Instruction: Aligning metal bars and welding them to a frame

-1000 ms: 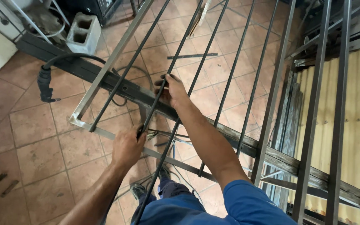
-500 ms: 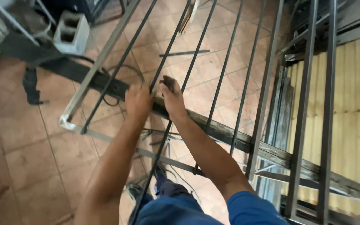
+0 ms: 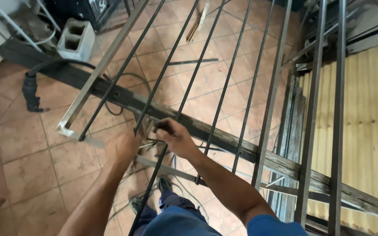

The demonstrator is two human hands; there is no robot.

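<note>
1. My right hand point(image 3: 171, 133): closed round a thin dark bar point(image 3: 165, 140) of the metal grille point(image 3: 267, 109), where it crosses the support beam point(image 3: 224, 137).
2. My left hand point(image 3: 123, 148): just beside it, blurred; grip cannot be told.
3. Advice: hold the bar square against the beam, fingers clear of neighbouring bars.

Terracotta tile floor point(image 3: 18, 161), dusty, stained. Grey hollow concrete block point(image 3: 76, 39) stands on the floor near the top left, two holes facing up. Black cable with a dark handle-like end point(image 3: 31, 92) lies on the floor at left. Corrugated yellowish sheet point(image 3: 372, 122) along the right edge. Stack of metal bars point(image 3: 292, 126) leans beside it. Loose wooden strip point(image 3: 200, 22) on the floor near the top edge. Short dark rod point(image 3: 197, 62) lies flat on tiles below it.
</note>
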